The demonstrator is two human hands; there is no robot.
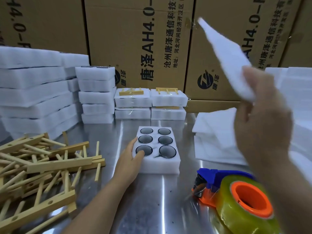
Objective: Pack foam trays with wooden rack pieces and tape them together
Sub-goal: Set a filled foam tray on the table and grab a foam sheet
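A white foam tray (160,164) with round dark glass pieces in its holes lies on the metal table at centre. My left hand (130,155) rests against the tray's left side, thumb on its top edge. Up at the right, my right hand (260,115) pinches a thin white foam sheet (226,54) that is raised and tilted in the air, blurred. A heap of wooden rack pieces (42,166) lies at the left. A tape dispenser (239,198) with a clear roll on an orange core sits at the lower right.
Taped foam packs with wooden racks on top (150,98) stand behind the tray. Stacks of foam trays (42,92) fill the back left. Loose foam sheets (217,137) lie at the right. Cardboard boxes (135,39) wall off the back.
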